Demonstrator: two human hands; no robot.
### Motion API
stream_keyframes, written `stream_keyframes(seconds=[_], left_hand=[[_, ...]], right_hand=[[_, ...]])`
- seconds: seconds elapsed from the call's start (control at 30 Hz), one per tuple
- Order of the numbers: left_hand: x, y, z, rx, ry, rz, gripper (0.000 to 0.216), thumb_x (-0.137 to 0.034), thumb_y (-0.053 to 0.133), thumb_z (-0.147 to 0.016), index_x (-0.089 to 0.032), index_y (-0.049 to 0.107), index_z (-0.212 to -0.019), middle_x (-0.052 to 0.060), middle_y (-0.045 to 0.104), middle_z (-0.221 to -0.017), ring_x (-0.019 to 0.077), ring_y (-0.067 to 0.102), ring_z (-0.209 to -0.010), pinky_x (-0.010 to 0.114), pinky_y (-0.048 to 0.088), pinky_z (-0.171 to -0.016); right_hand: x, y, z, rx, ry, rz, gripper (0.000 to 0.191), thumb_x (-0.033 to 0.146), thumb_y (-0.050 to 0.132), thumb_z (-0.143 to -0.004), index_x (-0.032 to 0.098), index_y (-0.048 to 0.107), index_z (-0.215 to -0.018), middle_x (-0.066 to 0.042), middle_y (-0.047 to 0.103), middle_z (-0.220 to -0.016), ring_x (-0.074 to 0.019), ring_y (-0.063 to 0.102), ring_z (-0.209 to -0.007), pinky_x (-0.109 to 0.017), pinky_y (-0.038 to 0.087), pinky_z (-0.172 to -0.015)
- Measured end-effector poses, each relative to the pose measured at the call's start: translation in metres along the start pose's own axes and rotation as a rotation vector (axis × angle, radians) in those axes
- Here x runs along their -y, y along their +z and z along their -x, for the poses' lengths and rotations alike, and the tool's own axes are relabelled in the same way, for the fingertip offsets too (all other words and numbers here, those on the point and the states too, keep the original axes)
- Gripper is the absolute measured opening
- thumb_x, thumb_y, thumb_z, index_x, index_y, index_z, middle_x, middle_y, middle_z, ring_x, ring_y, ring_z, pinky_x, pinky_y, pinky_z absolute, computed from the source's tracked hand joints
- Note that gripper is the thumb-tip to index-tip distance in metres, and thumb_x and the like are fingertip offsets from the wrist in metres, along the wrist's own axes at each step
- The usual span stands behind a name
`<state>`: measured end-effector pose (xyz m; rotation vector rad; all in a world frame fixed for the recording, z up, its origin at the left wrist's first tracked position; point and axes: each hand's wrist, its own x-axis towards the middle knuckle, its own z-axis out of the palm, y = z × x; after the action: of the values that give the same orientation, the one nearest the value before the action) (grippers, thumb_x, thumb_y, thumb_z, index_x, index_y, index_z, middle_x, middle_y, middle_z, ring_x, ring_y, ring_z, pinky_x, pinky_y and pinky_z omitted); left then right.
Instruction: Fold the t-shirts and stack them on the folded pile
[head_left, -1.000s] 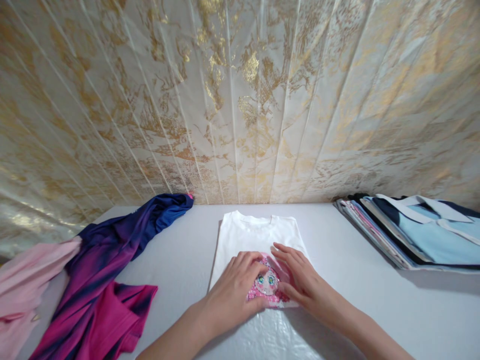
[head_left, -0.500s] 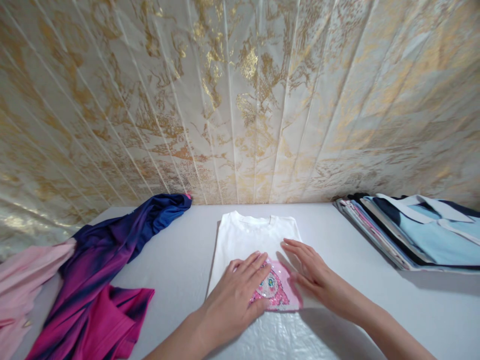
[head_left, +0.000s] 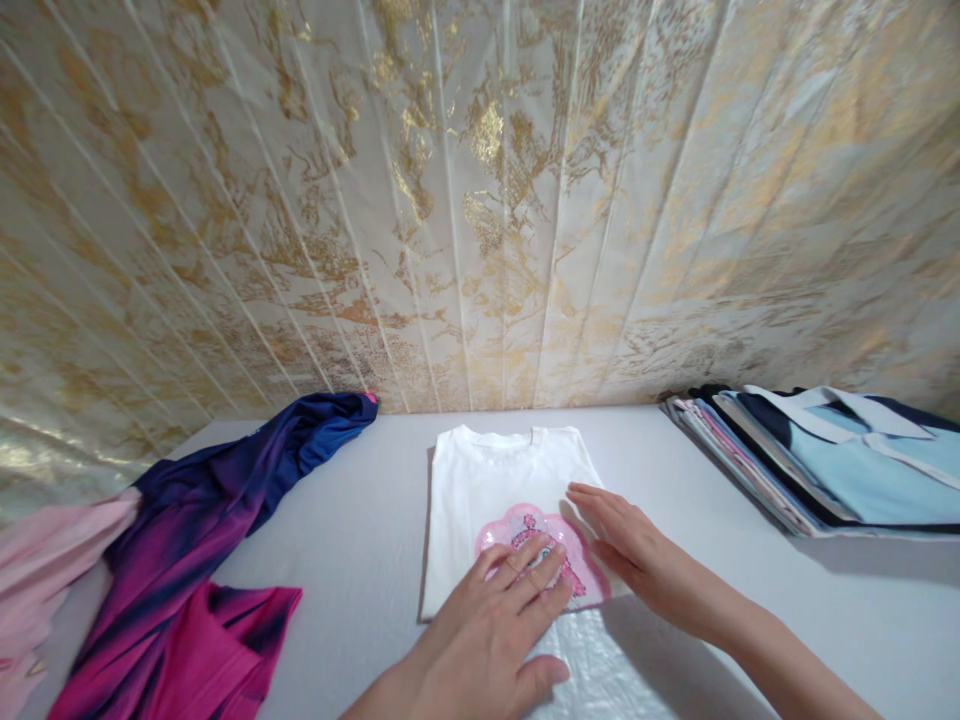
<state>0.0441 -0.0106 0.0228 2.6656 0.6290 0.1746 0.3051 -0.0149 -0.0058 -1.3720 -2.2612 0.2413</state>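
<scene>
A folded white T-shirt lies on the table in front of me, its neckline at the far end. Near its close edge is a pink sequined patch with a cartoon face, partly covered by my fingers. My left hand rests with fingers extended over the patch, its thumb spread out past the shirt's near edge. At the shirt's right side, my right hand is held edgewise with fingers stretched out, the tips at the fabric. Neither hand grips anything.
A stack of folded clothes sits at the right, a light blue collared garment on top. At the left lie a crumpled purple and navy garment and a pink one. A gold-patterned curtain hangs behind the table.
My left hand has moved nearer to me and slightly right, uncovering the upper part of the pink patch. My right hand stays at the shirt's right side. The view has shifted slightly.
</scene>
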Motion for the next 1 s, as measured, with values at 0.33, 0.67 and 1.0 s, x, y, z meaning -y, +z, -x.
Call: stream_keyframes(seconds=[0.33,0.67,1.0], left_hand=[[0.002,0.004,-0.006,0.133,-0.083,-0.009,0.072,-0.050,0.052,-0.093,-0.020,0.022,-0.151,0.008,0.018,-0.156,0.0277,0.016,-0.145,0.051,0.017,-0.117],[0.012,0.009,-0.017,0.101,0.026,0.042,0.072,-0.059,0.042,-0.095,-0.021,0.019,-0.152,0.007,0.014,-0.157,0.0253,0.014,-0.146,0.047,0.013,-0.118],[0.017,0.016,-0.023,0.085,0.070,-0.042,0.070,-0.060,0.033,-0.097,-0.021,0.016,-0.152,0.006,0.018,-0.157,0.0253,0.018,-0.145,0.044,0.015,-0.118]], right_hand=[[0.018,0.009,-0.001,-0.019,0.106,0.050,0.037,0.033,0.050,-0.092,0.020,0.055,-0.126,-0.014,0.052,-0.139,-0.0288,0.046,-0.130,-0.051,0.044,-0.104],[0.025,0.002,0.015,-0.161,0.146,-0.248,0.027,0.023,0.036,-0.097,0.028,0.053,-0.118,-0.007,0.064,-0.109,-0.0203,0.061,-0.101,-0.035,0.053,-0.085],[0.023,-0.009,0.032,-0.038,0.110,-0.239,0.027,0.020,0.035,-0.098,0.025,0.062,-0.099,-0.007,0.064,-0.097,-0.0194,0.061,-0.090,-0.031,0.051,-0.077]])
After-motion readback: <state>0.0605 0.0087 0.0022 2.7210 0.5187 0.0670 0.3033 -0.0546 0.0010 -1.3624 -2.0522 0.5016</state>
